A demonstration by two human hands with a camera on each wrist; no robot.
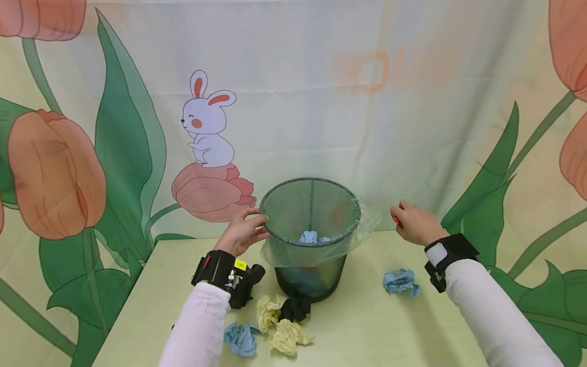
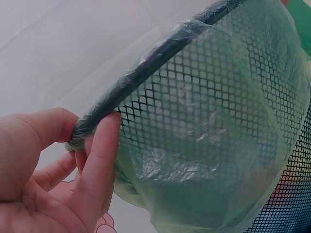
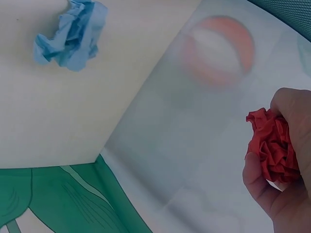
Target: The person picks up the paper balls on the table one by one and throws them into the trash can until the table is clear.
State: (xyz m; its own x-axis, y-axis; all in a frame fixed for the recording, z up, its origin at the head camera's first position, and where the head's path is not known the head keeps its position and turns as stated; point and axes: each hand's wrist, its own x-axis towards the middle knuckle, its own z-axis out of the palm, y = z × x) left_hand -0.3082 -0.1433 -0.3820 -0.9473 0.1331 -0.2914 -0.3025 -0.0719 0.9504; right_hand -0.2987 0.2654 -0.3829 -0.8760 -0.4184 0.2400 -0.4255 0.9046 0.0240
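Observation:
A black mesh wastebasket (image 1: 312, 275) with a thin green plastic bag (image 2: 194, 160) folded over its rim stands on the table. My left hand (image 1: 244, 232) pinches the bag-covered rim on the left side, thumb on one side and fingers on the other. My right hand (image 1: 418, 224) is raised to the right of the basket, apart from it, and holds a crumpled red paper ball (image 3: 274, 148). Inside the basket lie blue crumpled papers (image 1: 308, 237). Another blue paper ball (image 1: 401, 282) lies on the table below my right hand.
In front of the basket sit yellow paper balls (image 1: 290, 336), a black crumpled ball (image 1: 295, 309) and a blue paper ball (image 1: 242, 339). A dark device (image 1: 243, 290), partly hidden, is by my left wrist. A printed curtain (image 1: 293, 102) hangs behind the table (image 1: 362, 331).

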